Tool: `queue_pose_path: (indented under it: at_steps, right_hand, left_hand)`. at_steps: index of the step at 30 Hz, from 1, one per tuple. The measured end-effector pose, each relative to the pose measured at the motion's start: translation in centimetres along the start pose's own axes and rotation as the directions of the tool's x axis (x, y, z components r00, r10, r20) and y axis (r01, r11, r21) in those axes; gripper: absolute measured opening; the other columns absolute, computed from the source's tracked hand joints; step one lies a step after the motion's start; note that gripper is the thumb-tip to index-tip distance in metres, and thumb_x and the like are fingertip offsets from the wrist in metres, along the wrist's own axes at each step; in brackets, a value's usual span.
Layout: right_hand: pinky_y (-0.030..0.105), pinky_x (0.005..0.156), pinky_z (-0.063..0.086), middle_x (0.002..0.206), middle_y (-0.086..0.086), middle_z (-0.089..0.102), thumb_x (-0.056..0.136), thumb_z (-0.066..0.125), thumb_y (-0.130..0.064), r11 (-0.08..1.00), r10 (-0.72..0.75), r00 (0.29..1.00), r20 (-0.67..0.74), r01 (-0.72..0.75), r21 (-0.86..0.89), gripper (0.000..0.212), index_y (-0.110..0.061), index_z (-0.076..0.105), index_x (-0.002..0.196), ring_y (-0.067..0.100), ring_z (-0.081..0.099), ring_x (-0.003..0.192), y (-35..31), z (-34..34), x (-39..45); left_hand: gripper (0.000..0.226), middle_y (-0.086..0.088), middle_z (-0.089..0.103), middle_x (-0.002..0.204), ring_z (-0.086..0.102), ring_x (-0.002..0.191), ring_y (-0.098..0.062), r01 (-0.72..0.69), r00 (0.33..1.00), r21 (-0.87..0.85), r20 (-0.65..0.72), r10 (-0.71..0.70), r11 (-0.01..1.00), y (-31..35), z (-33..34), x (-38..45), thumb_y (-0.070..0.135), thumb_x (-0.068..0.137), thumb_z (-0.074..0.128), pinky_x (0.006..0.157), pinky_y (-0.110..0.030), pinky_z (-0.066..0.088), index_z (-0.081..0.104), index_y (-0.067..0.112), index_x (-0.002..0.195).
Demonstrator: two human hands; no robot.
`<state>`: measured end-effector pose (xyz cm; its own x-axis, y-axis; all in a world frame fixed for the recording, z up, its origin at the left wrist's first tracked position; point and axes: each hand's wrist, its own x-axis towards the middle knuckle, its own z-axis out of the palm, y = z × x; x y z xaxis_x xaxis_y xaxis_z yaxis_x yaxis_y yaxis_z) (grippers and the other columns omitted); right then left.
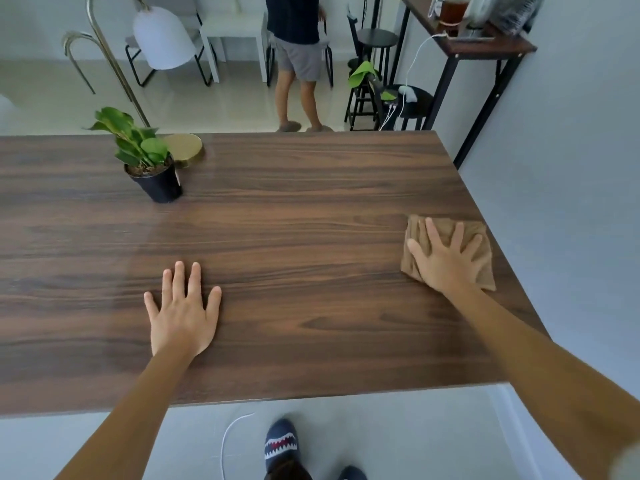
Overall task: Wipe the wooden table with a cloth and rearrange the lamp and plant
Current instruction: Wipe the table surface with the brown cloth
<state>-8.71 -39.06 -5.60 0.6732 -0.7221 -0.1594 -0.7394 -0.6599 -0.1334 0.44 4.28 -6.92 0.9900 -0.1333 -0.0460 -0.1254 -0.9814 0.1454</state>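
Observation:
A dark wooden table [294, 209] fills the middle of the head view. My right hand [446, 258] lies flat with fingers spread on a folded brown cloth [483, 252] near the table's right edge. My left hand [183, 310] rests palm down on the bare wood near the front, holding nothing. A green plant in a black pot [156, 181] stands at the far left. Right behind it is the lamp's round gold base [187, 148]; its gold stem arches up to a white shade [162, 38] beyond the table.
Past the far edge a person [299, 60] stands on the pale floor among chairs and black stools [377, 39]. A tall narrow shelf table [485, 39] with a jug stands at the right, by the grey wall. My slippered foot [281, 445] is below the front edge.

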Motion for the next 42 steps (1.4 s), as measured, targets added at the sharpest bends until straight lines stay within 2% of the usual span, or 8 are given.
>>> queue_pose_path:
  at_steps: [3, 6, 11, 19, 25, 31, 37, 42]
  right_hand:
    - [0.073, 0.109, -0.006, 0.163, 0.015, -0.011, 0.081, 0.005, -0.083, 1.000, -0.001, 0.999, 0.052, 0.001, 0.010, 0.077, -0.049, -0.005, 0.150, 0.053, -0.011, 0.144, -7.8, 0.0, 2.9]
    - [0.071, 0.110, -0.010, 0.164, 0.012, -0.012, 0.083, 0.012, -0.082, 0.957, -0.287, 0.953, 0.100, 0.289, -0.004, 0.074, -0.052, -0.003, 0.149, 0.048, -0.014, 0.145, -13.3, 1.8, -1.4]
    - [0.070, 0.113, -0.002, 0.165, 0.006, -0.001, 0.074, 0.007, -0.090, 0.798, -0.599, 0.798, 0.070, 0.602, -0.025, 0.081, -0.057, 0.008, 0.147, 0.045, -0.007, 0.148, -8.7, 3.0, -10.9]
    - [0.072, 0.107, 0.021, 0.161, 0.010, 0.025, 0.074, 0.011, -0.091, 0.958, -0.267, 0.963, -0.042, 0.261, -0.120, 0.083, -0.053, 0.022, 0.147, 0.050, 0.020, 0.143, 8.9, 0.9, -13.8]
    - [0.071, 0.111, 0.013, 0.165, 0.010, 0.007, 0.066, -0.002, -0.093, 0.971, -0.193, 0.981, -0.002, 0.190, -0.145, 0.089, -0.057, -0.003, 0.147, 0.051, 0.007, 0.145, 8.9, -0.2, -13.9]
    - [0.059, 0.116, -0.004, 0.165, 0.008, -0.004, 0.091, 0.025, -0.070, 0.869, -0.466, 0.883, -0.056, 0.468, 0.161, 0.071, -0.040, 0.011, 0.154, 0.031, -0.014, 0.150, -1.5, -2.9, -13.7]
    - [0.040, 0.120, 0.015, 0.156, 0.007, 0.035, 0.100, 0.048, -0.034, 0.610, -0.674, 0.734, -0.084, 0.618, 0.496, 0.046, -0.018, 0.046, 0.144, 0.022, 0.017, 0.150, -19.1, -3.2, -11.6]
    - [0.025, 0.108, 0.032, 0.141, 0.001, 0.056, 0.103, 0.043, -0.027, 0.550, -0.715, 0.699, -0.009, 0.571, 0.609, 0.038, -0.016, 0.054, 0.138, 0.018, 0.047, 0.133, -33.4, -2.3, -9.7]
  left_hand:
    - [0.066, -0.002, 0.002, 0.163, -0.004, 0.149, -0.020, 0.000, 1.000, 0.013, 0.001, 0.000, 1.000, -0.1, 0.1, 0.2, 0.054, 0.095, 0.017, 0.117, -0.054, 0.002, 0.008, 0.023, 0.152]
    - [0.066, -0.002, 0.002, 0.163, -0.004, 0.149, -0.020, 0.002, 1.000, 0.020, 0.009, -0.002, 1.000, -0.3, 0.1, 0.2, 0.054, 0.095, 0.018, 0.117, -0.054, 0.002, 0.008, 0.023, 0.152]
    - [0.066, -0.001, 0.001, 0.163, -0.004, 0.149, -0.020, 0.003, 0.999, 0.017, 0.032, -0.004, 1.000, -0.3, 0.0, 0.1, 0.055, 0.095, 0.017, 0.117, -0.054, 0.002, 0.007, 0.025, 0.153]
    - [0.066, 0.000, -0.001, 0.163, -0.006, 0.149, -0.021, 0.004, 0.998, 0.008, 0.067, -0.004, 1.000, -0.2, -0.3, 0.1, 0.056, 0.094, 0.015, 0.117, -0.054, 0.001, 0.006, 0.026, 0.153]
    - [0.068, -0.001, -0.007, 0.162, -0.010, 0.149, -0.021, 0.014, 0.990, -0.027, 0.142, -0.010, 1.000, 0.0, -1.3, 0.2, 0.057, 0.095, 0.018, 0.117, -0.055, -0.001, 0.002, 0.025, 0.153]
    - [0.066, 0.000, 0.002, 0.162, -0.004, 0.149, -0.020, 0.051, 0.997, -0.305, 0.065, -0.033, 0.951, -0.5, -3.8, 1.8, 0.050, 0.096, 0.035, 0.113, -0.059, -0.009, 0.016, 0.019, 0.152]
    - [0.054, -0.007, 0.036, 0.153, 0.027, 0.144, -0.024, 0.181, 0.962, -0.769, 0.009, -0.274, 0.613, -3.5, -8.2, 7.4, 0.036, 0.098, 0.043, 0.118, -0.042, 0.021, 0.034, 0.015, 0.146]
    - [0.049, -0.004, 0.047, 0.146, 0.044, 0.133, -0.021, 0.181, 0.949, -0.885, 0.042, -0.313, 0.428, -7.0, -9.5, 14.0, 0.032, 0.096, 0.049, 0.105, -0.029, 0.033, 0.043, 0.016, 0.142]
